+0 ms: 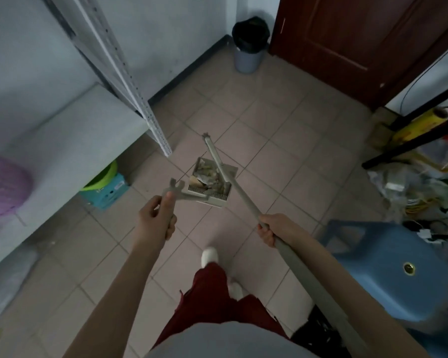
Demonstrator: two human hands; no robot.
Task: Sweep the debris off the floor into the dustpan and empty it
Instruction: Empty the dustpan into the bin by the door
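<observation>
- Closest to me is my grey shirt (225,339), with red trousers (212,293) below it and one white shoe (209,255) forward on the tiled floor (282,140)
- To my right, a blue plastic stool (378,275) stands near the right edge of the floor
- My right hand (270,228) has its fingers wrapped round the grey broom handle (243,197), which runs from the bottom right corner of the view, through my fist, and slants away to the left
- My left hand (157,220) is curled round the dustpan's handle, thumb laid straight along the top of it
- Just beyond both hands is the dustpan (217,201), over the middle of the floor, comb teeth on the edge nearest me; whether it touches the tiles I cannot tell
- Inside the pan is a heap of debris (207,177), pale scraps and crumpled bits
- The far end of the broom handle crosses above the pan's right side and reaches past it
- On the left a white shelf (75,140) runs along the floor's left edge, a green bucket (101,179) and a light-blue box (109,192) tucked beneath it
- In the far corner of the floor a grey bin (248,45) with a black liner stands just beside the brown door (347,34)
</observation>
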